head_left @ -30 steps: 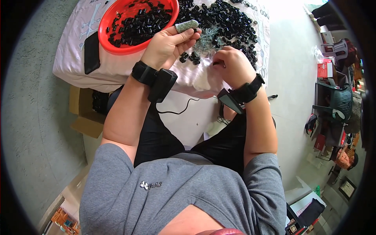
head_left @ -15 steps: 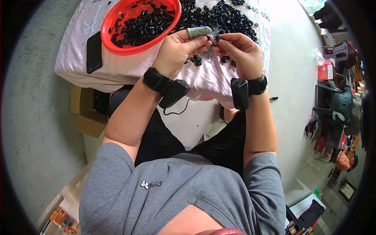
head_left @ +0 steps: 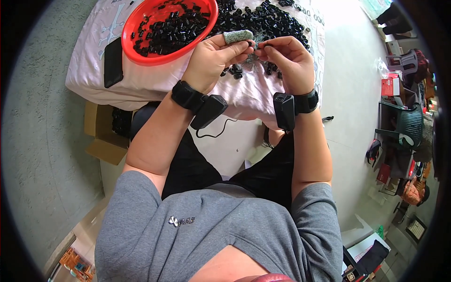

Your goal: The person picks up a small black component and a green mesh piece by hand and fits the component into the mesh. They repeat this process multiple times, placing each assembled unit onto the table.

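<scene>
My left hand [head_left: 217, 57] pinches a small black part [head_left: 249, 43] between thumb and fingers, above the near part of the table. A grey-green knitted finger cover [head_left: 237, 36] sits on its index finger. My right hand [head_left: 292, 60] is close beside it, thumb and index finger pressed together at the same spot; what they hold is too small to make out. Behind the hands lies a heap of small black plastic pieces [head_left: 263, 21]. Several loose pieces [head_left: 235, 71] lie under my fingers. A red basin [head_left: 141, 60] to the left holds more of these pieces.
A pale printed cloth [head_left: 155, 77] covers the table. A black phone [head_left: 113, 63] lies left of the basin. Below the table's left side stands an open cardboard box [head_left: 105, 148] with black contents. Chairs [head_left: 408, 123] and clutter line the right side. Both wrists carry black strapped devices [head_left: 210, 112].
My right wrist has shifted slightly to the left. Both hands stay close together, with only small movements of the fingers.
</scene>
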A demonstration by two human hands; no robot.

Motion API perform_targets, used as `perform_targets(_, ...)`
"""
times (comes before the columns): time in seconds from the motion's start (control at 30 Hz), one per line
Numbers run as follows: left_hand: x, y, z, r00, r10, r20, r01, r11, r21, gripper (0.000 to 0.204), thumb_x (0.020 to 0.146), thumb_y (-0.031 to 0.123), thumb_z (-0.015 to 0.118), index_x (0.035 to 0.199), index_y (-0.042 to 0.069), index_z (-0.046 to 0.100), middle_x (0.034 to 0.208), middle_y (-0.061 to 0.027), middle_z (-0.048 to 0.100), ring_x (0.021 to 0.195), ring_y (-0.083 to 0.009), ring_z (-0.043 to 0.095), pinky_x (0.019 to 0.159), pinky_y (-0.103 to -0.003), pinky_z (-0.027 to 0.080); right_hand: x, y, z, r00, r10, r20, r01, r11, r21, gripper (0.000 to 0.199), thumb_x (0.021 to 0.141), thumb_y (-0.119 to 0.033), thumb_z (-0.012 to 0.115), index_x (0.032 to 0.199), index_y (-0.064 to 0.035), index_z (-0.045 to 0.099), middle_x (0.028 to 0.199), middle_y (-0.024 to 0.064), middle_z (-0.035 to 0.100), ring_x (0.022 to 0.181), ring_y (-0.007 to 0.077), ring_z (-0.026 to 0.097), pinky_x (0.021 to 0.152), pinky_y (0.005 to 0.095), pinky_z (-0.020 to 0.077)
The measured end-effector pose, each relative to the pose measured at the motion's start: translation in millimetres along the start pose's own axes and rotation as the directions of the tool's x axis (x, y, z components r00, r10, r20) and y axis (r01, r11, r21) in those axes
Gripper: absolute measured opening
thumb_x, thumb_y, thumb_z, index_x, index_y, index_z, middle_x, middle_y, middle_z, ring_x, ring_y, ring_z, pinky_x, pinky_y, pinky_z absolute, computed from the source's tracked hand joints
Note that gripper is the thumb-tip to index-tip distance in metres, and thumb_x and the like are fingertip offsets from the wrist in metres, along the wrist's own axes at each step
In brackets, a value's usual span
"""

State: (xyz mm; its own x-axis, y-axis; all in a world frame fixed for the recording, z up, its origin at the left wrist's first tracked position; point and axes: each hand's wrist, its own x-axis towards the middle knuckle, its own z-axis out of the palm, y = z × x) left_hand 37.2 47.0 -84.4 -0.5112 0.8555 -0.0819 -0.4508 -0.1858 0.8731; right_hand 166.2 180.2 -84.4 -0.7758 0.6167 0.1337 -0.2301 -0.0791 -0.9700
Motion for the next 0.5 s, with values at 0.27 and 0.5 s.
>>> perform_targets(0.27, 1.5, -1.7, -2.3, 1.0, 0.023, 0.006, -0.023, 1.0, 0.011, 0.017, 0.089, 0.006, 0.062, 0.104, -0.001, 0.065, 0.098, -0.0075, 0.068, 0.087, -0.0128, 0.066, 0.08, -0.023, 0.053, -7.3, -11.5, 12.1, 0.998, -0.028, -0.051, 0.007, 0.93, -0.367, 0.017, 0.087, 0.001, 0.06, 0.103, 0.0006, 0.066, 0.089, 0.0057, 0.066, 0.075, 0.0099, 0.063, 0.068, 0.0218, 0.0514)
perform_targets(0.5, 1.9, -0.4, -5.3, 0.999, 0.015, 0.034, -0.018, 0.996, 0.086, 0.023, 0.092, 0.004, 0.057, 0.114, -0.002, 0.061, 0.106, -0.0106, 0.066, 0.094, -0.0138, 0.065, 0.084, -0.023, 0.053, -6.0, -10.1, 8.5, 0.998, -0.067, -0.009, 0.056, 0.893, -0.447, 0.017, 0.086, 0.0, 0.062, 0.103, 0.0012, 0.066, 0.085, 0.0046, 0.066, 0.072, 0.0091, 0.063, 0.067, 0.0209, 0.0512)
